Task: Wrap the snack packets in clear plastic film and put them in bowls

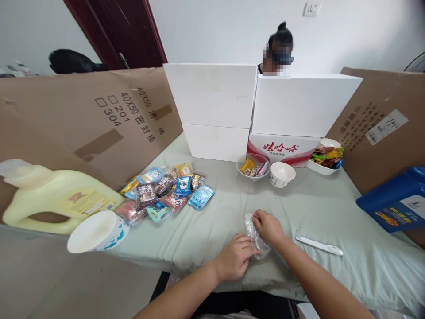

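Both hands pinching clear wrapper, green cloth

This looks like a room in a home turned into a makeshift work spot. A table draped in a pale green cloth fills the middle of the frame, walled in by flattened cardboard sheets at left and right and white foam boxes at the centre back. Behind them stand a plain white wall with a socket at the upper right and a dark red wooden door at the upper left. A yellow detergent jug lies at the left edge, and snack packets are heaped on the cloth.
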The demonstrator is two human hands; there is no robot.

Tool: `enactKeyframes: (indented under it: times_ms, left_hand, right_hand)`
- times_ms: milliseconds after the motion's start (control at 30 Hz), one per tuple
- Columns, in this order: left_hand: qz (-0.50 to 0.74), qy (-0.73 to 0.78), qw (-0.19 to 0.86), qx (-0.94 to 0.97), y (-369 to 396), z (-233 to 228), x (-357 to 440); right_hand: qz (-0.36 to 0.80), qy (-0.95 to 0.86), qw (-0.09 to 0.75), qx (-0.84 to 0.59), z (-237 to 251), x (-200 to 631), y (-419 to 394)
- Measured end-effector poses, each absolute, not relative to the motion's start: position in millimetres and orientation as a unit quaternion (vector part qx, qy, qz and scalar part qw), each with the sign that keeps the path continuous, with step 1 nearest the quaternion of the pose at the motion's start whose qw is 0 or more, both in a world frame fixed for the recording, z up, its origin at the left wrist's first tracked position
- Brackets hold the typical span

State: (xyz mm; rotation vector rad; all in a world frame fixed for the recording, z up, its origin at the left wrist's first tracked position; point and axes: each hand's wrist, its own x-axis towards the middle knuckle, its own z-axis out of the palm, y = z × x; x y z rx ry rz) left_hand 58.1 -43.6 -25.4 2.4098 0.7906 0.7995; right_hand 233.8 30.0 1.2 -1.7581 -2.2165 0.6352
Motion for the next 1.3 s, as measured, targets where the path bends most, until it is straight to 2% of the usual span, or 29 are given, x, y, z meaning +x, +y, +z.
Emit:
enactKeyframes:
  times_ms: [200,400,667,767,867,967,1033,1133,1200,1300]
  left_hand:
    - [0.261,0.314,0.176,0.896,-50,-26,58]
    - [0.318,0.36,0.143,0.865,-27,-8,61]
    - [0.205,0.388,0.118,0.891,5,-19,65]
    - [0.191,0.383,0.099,0.898,1,-20,65]
    - [0.164,0.383,0.081,0.906,0,-18,66]
    - [0.147,0.385,0.078,0.908,0,-15,66]
    - [0.15,0.386,0.078,0.907,0,-14,67]
    - [0.162,0.382,0.079,0.906,-1,-13,66]
    - [0.167,0.378,0.083,0.907,-1,-14,66]
    - [0.168,0.375,0.091,0.907,-1,-14,65]
  right_hand:
    - [0.194,-0.77,0.09,-0.601,2,233,34]
    - [0.166,-0.782,0.075,-0.596,-1,228,32]
    - [0.08,-0.797,0.08,-0.594,18,262,18]
    - [0.072,-0.879,0.098,-0.461,27,273,-13]
    - [0.125,-0.93,0.07,-0.339,27,281,-50]
    - [0.204,-0.886,0.045,-0.415,21,296,-69]
    - [0.226,-0.835,0.083,-0.494,17,305,-68]
    - [0.179,-0.813,0.16,-0.531,12,307,-59]
    - [0.133,-0.861,0.163,-0.463,7,300,-58]
    - [0.091,-0.925,0.114,-0.351,-4,284,-70]
